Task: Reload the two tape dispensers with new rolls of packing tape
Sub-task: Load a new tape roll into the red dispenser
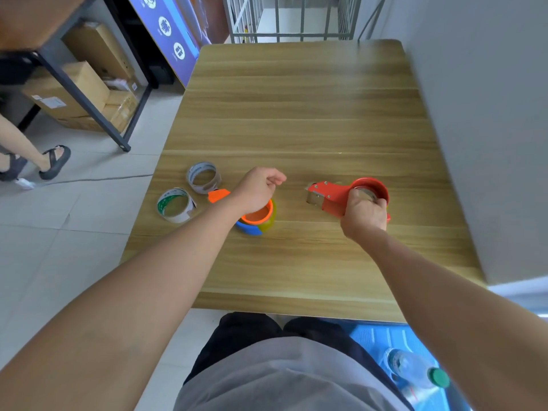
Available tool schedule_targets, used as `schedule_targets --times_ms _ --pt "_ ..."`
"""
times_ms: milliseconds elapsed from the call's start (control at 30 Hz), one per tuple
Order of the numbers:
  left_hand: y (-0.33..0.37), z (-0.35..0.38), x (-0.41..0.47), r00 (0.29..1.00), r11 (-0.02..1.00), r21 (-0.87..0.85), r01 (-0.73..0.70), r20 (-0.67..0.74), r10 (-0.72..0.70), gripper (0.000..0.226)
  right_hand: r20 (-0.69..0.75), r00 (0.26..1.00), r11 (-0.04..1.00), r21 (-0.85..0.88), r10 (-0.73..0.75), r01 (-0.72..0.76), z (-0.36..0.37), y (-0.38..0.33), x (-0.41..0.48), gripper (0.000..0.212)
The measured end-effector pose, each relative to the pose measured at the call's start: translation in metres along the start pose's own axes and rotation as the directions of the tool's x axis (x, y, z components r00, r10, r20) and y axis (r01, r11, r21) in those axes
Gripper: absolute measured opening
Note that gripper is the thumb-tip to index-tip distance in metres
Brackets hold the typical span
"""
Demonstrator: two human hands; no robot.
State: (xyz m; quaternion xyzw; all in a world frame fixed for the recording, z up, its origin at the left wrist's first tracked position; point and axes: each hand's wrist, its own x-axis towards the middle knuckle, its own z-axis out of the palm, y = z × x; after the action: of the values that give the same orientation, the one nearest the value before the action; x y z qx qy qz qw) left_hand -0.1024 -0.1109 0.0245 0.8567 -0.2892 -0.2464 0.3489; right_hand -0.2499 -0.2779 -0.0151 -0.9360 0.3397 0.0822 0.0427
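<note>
A red tape dispenser point(332, 194) lies on the wooden table point(296, 114), right of centre, with a clear tape roll point(366, 193) in its round holder. My right hand point(363, 216) grips it at the handle, beside the roll. An orange and blue tape dispenser point(256, 218) with a yellowish roll stands left of centre, and its orange head point(218, 195) pokes out to the left. My left hand point(261, 188) hovers just over it with thumb and fingers curled together; nothing shows between them.
Two thin tape rolls point(204, 177) point(175, 204) lie near the table's left edge. A wall runs along the right side. A water bottle point(415, 369) sits on a blue stool at lower right. Another person's legs point(29, 155) stand on the floor at left, by shelves with cardboard boxes.
</note>
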Motion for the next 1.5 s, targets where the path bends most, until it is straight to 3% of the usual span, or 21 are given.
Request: schedule_targets --times_ms 200,400,500,667,767,933,1033,1133,1233,1333,1500 --pt "0.027 -0.003 0.008 1.000 0.999 0.051 -0.009 0.017 0.008 0.055 -0.026 0.991 0.983 0.125 -0.134 0.136 -0.035 0.013 0.009 0.031" --pt "0.034 -0.019 0.020 0.999 0.993 0.121 -0.011 0.052 0.005 0.078 -0.069 0.922 0.914 0.122 -0.382 0.387 -0.074 0.009 0.021 0.060" --pt "0.028 -0.021 0.024 0.997 0.989 0.145 0.010 0.077 -0.021 0.079 -0.061 0.906 0.895 0.139 -0.419 0.423 -0.080 0.003 0.025 0.076" --pt "0.016 -0.022 0.028 0.983 0.993 0.112 0.027 0.175 -0.046 0.085 0.058 0.908 0.898 0.186 -0.415 0.398 -0.082 -0.004 0.033 0.084" --pt "0.014 -0.020 0.032 0.983 1.000 0.023 0.014 0.180 -0.018 0.075 0.067 0.914 0.894 0.251 -0.399 0.372 -0.087 -0.007 0.035 0.083" --pt "0.017 -0.019 0.034 0.989 0.999 -0.030 0.023 0.144 -0.018 0.023 0.119 0.923 0.905 0.277 -0.366 0.323 -0.098 -0.011 0.035 0.083" --pt "0.020 -0.022 0.035 0.981 0.965 -0.237 0.116 0.177 -0.075 0.027 0.119 0.928 0.902 0.309 -0.353 0.303 -0.102 -0.013 0.034 0.081" --pt "0.021 -0.021 0.035 0.933 0.906 -0.332 0.263 0.326 -0.151 0.057 0.120 0.925 0.900 0.305 -0.360 0.311 -0.103 -0.016 0.035 0.078" --pt "0.020 -0.018 0.037 0.922 0.889 -0.361 0.281 0.359 -0.146 0.042 0.127 0.929 0.904 0.306 -0.349 0.298 -0.101 -0.018 0.038 0.078" --pt "0.020 -0.024 0.040 0.950 0.854 -0.447 0.265 0.271 -0.153 0.033 0.152 0.935 0.922 0.279 -0.319 0.269 -0.095 -0.018 0.044 0.081" --pt "0.020 -0.055 0.044 0.927 0.651 -0.664 0.367 0.317 -0.198 0.023 0.182 0.953 0.962 0.173 -0.242 0.212 -0.082 -0.011 0.048 0.079"
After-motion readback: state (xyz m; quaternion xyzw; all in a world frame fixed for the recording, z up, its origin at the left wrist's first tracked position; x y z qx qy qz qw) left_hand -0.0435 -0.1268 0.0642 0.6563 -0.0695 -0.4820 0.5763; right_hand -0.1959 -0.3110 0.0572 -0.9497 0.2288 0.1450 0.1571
